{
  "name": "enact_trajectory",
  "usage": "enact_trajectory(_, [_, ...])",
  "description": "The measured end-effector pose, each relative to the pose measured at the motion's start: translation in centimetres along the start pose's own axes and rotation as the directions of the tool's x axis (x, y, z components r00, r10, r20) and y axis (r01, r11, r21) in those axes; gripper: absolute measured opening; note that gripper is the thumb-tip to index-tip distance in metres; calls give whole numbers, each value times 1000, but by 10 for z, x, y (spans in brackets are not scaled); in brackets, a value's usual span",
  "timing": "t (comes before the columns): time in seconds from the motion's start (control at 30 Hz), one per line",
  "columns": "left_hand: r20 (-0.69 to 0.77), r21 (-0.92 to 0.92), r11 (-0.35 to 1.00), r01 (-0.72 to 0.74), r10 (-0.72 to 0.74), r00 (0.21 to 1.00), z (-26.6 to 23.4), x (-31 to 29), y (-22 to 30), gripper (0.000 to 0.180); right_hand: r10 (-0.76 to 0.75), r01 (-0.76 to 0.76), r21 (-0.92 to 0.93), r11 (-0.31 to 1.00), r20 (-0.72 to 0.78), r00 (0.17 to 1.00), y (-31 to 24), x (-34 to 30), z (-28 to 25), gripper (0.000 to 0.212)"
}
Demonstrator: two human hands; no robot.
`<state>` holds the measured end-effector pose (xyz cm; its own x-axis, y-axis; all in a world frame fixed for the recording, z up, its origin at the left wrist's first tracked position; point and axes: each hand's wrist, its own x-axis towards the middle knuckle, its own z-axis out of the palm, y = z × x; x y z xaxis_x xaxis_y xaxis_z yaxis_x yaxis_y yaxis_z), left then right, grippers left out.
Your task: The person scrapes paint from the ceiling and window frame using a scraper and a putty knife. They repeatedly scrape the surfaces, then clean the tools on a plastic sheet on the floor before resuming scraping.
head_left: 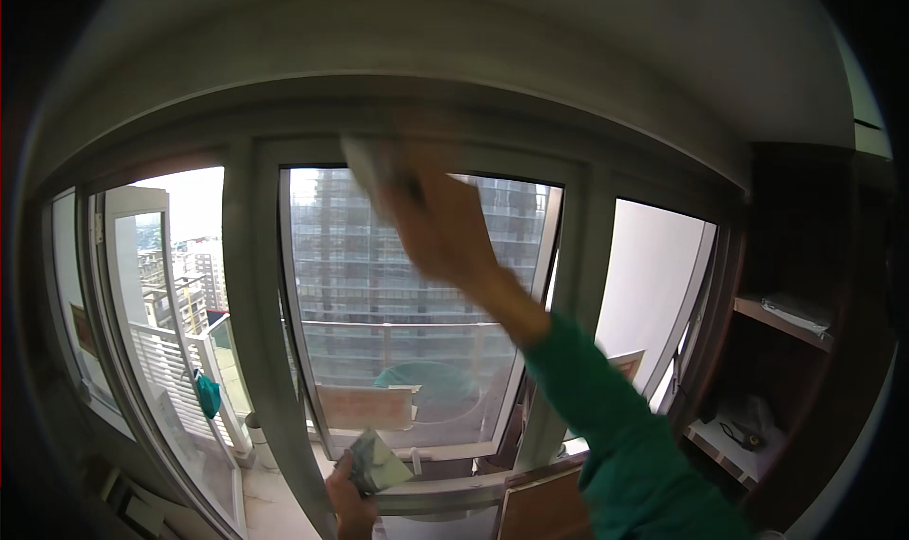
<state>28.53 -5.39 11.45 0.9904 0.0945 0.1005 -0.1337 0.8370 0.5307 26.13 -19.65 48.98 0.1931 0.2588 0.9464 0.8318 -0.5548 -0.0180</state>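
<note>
My right hand point(431, 213) is raised across the middle window, close to the upper bar of its frame point(312, 152). Motion blurs it, but its fingers seem closed on a whitish cloth-like thing point(363, 168), whose exact kind I cannot make out. Low in the view, my left hand point(350, 502) grips a flat packet point(377, 464) in pale green and white by its left edge. The packet is tilted, just below the window's lower frame. The middle window pane point(379, 256) hangs in its frame, tilted out with gaps along its sides.
At the left a glazed door point(142, 284) stands open onto a balcony with a white slatted railing point(175, 379). A teal bag point(207, 394) hangs there. Dark shelves point(791, 237) at the right hold papers and small items. A brown board point(544, 507) leans below the window.
</note>
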Motion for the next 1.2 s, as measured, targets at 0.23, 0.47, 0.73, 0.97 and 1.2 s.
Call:
enact_trajectory(0.23, [291,-64,998,20,-1,957,96,13,38,38,148,-152,318,936,38,988,41,-192,-8,24])
enact_trajectory(0.47, [323,-28,980,199,-179,929,193,35,-2,32,676,-360,714,601,-212,706,100,-223,-47,29])
enact_trajectory(0.73, [169,57,959,278,-283,944,231,35,-74,23,689,-318,701,639,-338,641,95,-247,-70,41])
enact_trajectory(0.97, [302,281,944,-172,83,950,239,48,-118,26,675,-599,344,724,-172,717,120,-277,-76,32])
enact_trajectory(1.2, [443,72,993,99,-121,888,253,53,-102,29,594,-594,-47,803,146,791,159,-345,-116,34])
